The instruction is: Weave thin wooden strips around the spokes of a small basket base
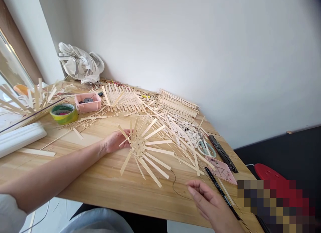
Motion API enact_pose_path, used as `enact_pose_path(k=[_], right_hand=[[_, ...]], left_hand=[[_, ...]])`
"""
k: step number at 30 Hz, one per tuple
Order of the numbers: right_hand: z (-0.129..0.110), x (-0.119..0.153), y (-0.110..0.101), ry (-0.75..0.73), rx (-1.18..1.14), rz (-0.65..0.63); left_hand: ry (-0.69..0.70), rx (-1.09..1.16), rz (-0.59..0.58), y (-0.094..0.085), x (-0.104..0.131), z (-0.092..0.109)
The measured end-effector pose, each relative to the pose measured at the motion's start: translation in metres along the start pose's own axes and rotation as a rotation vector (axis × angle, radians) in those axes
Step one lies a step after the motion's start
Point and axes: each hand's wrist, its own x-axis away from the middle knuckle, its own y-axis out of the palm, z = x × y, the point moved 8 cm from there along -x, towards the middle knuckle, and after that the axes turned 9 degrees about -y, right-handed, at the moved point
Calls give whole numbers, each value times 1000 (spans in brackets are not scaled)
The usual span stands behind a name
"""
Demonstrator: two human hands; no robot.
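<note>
Round woven piece of pale, flat wooden strips (138, 146), with long spokes radiating from a tightly interlaced centre, is occupying the near middle of the light wood-grained table (100, 179). Its face is tilting toward the camera; whether its lower spokes are touching the tabletop cannot be determined.

The left hand (116, 141) is gripping the woven piece at its left side. The fingers are curling in among the spokes and pinching the edge; their tips are partly hidden behind the strips.

A thin, dark, flexible strand (173, 183) is curving from near the tips of the lower-right spokes to the right hand (204, 196). Thumb and index finger of this hand are meeting at the tips, with the other fingers curling inward. Whether they are pinching the strand cannot be determined.

Just beyond the right hand, a slim black pen (218, 184) is lying beside a flat, translucent pink plastic tray (223, 172). Scissors with pale green-and-white handles (207, 148) are resting farther back. Behind the woven piece, a rectangular mat of interwoven pale strips (122, 98) is lying to the right of a pink plastic box (87, 106).
</note>
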Motion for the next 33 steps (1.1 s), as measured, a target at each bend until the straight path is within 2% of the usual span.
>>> enact_pose_path(k=[2,5,7,9,13,16,20,25,27,30,33], right_hand=[[-15,-8,-9,-106,95,102],[-37,-27,-15,-242,313,186],[-44,-43,-16,-250,450,201],[-44,-63,-13,-230,510,156],[-41,-95,1,-248,365,48],[-31,-105,21,-168,246,-97],[-20,-94,43,-8,52,-218],[-20,-77,48,23,-113,-299],[-20,-78,40,2,-151,-286],[-22,-89,19,-65,-192,-139],[-35,-99,14,-203,-45,-76]], left_hand=[[8,-66,-42,6,0,1],[-3,-105,-64,11,2,1],[-25,-108,-53,12,4,0],[-43,-124,-47,12,5,0],[-102,-104,2,12,6,-1],[-155,-128,-2,17,6,-2],[-189,-95,4,20,4,-5],[-153,29,-131,26,1,-5],[-122,43,-148,24,-1,-5],[-124,47,-142,20,-5,-7],[-102,40,-165,19,-7,-6]])
